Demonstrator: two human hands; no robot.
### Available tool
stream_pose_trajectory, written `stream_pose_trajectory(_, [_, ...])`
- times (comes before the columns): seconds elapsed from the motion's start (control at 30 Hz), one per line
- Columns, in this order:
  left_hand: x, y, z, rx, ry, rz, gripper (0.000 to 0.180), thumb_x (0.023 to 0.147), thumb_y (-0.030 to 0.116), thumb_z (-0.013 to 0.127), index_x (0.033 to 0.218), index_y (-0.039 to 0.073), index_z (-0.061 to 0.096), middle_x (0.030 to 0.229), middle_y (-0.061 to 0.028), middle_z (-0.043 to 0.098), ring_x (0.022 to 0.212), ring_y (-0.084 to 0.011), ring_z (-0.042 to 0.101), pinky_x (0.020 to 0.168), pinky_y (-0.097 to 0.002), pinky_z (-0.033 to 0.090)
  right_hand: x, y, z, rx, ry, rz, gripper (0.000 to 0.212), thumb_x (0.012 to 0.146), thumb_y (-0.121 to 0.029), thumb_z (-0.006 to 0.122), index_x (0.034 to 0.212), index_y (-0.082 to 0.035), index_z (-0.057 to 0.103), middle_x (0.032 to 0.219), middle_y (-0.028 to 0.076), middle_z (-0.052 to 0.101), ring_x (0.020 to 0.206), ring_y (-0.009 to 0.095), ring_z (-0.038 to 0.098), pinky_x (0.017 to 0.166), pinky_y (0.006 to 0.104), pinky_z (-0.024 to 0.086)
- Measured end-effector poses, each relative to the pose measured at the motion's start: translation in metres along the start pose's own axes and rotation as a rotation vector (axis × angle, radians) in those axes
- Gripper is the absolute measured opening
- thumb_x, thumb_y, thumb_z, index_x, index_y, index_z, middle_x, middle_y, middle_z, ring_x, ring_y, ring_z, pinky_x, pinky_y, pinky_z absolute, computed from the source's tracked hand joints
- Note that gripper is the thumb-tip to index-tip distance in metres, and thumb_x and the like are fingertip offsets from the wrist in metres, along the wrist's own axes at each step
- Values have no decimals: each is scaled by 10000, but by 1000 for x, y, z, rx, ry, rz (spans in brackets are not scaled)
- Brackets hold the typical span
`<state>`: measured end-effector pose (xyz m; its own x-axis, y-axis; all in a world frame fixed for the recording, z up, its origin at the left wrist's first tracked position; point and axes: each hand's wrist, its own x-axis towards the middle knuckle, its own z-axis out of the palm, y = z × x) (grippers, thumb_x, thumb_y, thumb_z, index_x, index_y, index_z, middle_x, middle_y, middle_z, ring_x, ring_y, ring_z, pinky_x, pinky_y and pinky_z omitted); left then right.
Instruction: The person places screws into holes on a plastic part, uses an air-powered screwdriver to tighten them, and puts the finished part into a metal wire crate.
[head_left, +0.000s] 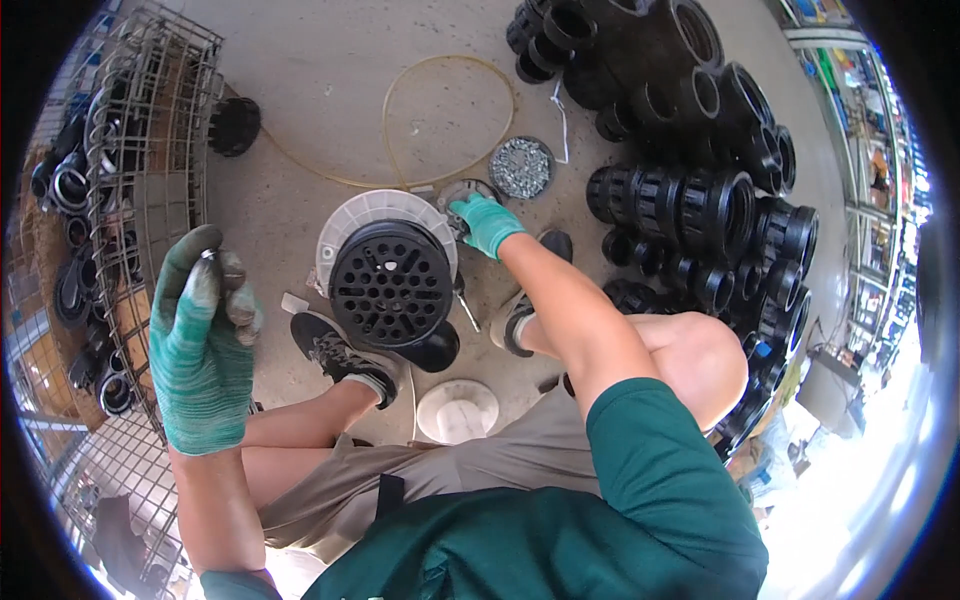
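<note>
Left hand (205, 345) pinches a shiny bit (208, 254), best held firmly; right hand (488, 224) at grey dish (474, 187); cannot tell its grip.

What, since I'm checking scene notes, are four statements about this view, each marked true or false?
1. The round, shallow grey tub of small silvery pieces lies right of the round, black, perforated plastic disc. True.
2. The left hand touches that disc. False: it is raised, apart from it.
3. Both that hand and the right hand wear green knitted gloves. True.
4. The grey wire-mesh metal cage stands right of the disc. False: it stands left.
</note>
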<state>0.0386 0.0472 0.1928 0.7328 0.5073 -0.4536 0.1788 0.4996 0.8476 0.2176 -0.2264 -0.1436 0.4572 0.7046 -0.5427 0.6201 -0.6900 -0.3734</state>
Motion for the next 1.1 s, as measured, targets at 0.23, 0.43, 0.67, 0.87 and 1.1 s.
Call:
stream_pose_trajectory(0.23, [9,-10,4,-3,-44,-31,398,986,165,656,1346,30,551,1043,-70,637,759,-104,578,606,-223,462,3,6,-3,-188,-94,-190,489,874,-148,671,1352,-197,578,1310,158,574,1196,376,598,1040,492,470])
stream_pose_trajectory(0.43, [7,-12,11,74,-6,-35,411,1012,195,619,1368,17,517,1045,-49,619,775,-82,548,622,-214,450,3,11,-2,-52,-59,-79,413,886,-184,667,1293,-168,600,1291,154,576,1194,355,599,991,484,502])
stream_pose_trajectory(0.67, [5,-12,13,41,-48,-18,370,986,157,655,1324,33,570,1036,-71,644,758,-103,593,608,-220,483,0,10,-12,-175,-40,-201,585,825,-114,721,1378,-172,541,1306,171,570,1190,359,600,980,459,509])
stream_pose_trajectory(0.87, [5,-14,13,63,18,-33,364,982,159,661,1311,31,576,1023,-74,648,745,-110,597,599,-223,487,3,3,-5,-174,-41,-224,370,917,-128,598,1271,-223,647,1297,133,573,1191,324,604,967,469,506])
stream_pose_trajectory(1.1, [6,-15,13,57,-27,-37,378,986,161,655,1332,43,558,1041,-70,642,760,-108,593,608,-228,490,6,18,10,-139,26,-296,417,888,-140,659,1297,-216,634,1248,144,584,1133,347,624,925,441,532])
